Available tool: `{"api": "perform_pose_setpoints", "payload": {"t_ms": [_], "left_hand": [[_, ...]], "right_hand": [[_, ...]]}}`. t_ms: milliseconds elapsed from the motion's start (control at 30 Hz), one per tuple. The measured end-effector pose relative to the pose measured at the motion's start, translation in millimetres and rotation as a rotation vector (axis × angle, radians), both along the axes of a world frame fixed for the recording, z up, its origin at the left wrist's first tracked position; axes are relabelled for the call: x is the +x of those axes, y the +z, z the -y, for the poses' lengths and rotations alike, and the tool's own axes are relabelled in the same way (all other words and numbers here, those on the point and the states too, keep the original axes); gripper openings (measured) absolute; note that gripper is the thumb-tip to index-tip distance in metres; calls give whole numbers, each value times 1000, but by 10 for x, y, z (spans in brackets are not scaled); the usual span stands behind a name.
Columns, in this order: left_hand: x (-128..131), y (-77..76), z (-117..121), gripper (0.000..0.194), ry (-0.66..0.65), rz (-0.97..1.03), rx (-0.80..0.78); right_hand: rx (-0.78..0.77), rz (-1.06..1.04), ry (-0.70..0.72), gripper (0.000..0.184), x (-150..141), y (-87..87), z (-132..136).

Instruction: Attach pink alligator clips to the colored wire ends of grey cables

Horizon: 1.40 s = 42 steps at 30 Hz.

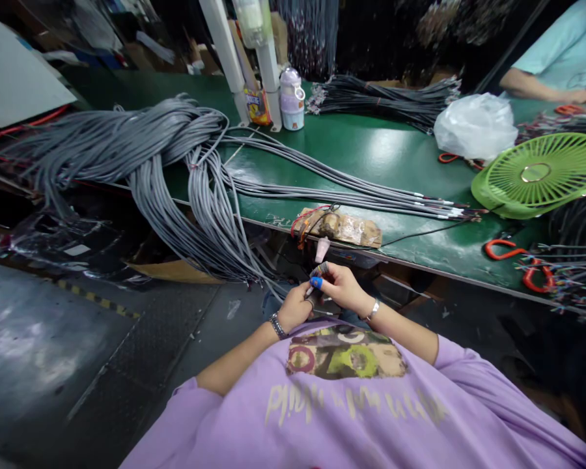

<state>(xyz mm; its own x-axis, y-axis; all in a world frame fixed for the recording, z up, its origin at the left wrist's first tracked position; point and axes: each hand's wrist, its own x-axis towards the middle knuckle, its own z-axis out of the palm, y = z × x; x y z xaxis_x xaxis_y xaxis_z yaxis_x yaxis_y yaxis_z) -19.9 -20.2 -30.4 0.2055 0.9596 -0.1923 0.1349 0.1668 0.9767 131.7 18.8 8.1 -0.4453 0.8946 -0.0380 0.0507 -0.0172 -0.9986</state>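
Just off the front edge of the desk point(390, 140), down over my lap, I've got my hands practically knuckle to knuckle. My left hand point(294, 309) is pinched narrow on a thin grey cable point(309, 291), and that's the bit I'm on. My right hand point(346, 287), the one with the blue wrap point(316, 283) on the thumb, is bunched up narrow right beside it; honestly can't tell if it's gripping the cable too, too small to see. Big grey cable pile point(170, 133) is slumped on the desk to my left, some of it drooping over the edge, with a row of cables point(342, 179) stretching right. Taped cardboard point(354, 229) sits at the edge right ahead, green fan point(537, 172) off to the right.
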Motion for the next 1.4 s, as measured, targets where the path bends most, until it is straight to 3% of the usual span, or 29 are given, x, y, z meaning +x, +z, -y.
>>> {"api": "perform_pose_setpoints", "payload": {"t_ms": [167, 367, 567, 633, 833, 933, 1267, 1400], "left_hand": [[-18, 175, 0, 22, 124, 148, 73], [-24, 152, -34, 25, 72, 78, -88], [-41, 129, -71, 21, -66, 62, -225], [-43, 138, -62, 20, -72, 57, -226], [0, 146, -17, 28, 190, 238, -124], [27, 160, -17, 31, 275, 344, -142], [32, 156, -3, 30, 216, 307, -109], [0, 204, 2, 30, 193, 306, -95]], "right_hand": [[0, -25, -15, 22, 62, -47, -77], [-181, -32, 2, 25, 108, -160, -56], [114, 150, 5, 11, 125, -130, -59], [132, 166, -7, 11, 126, -123, -77], [-216, -76, -72, 33, 91, -214, -71], [-292, -132, -108, 37, 78, -250, -40], [-301, -152, -83, 33, 65, -119, -46], [-422, -272, -89, 36, 95, -142, -54]]}}
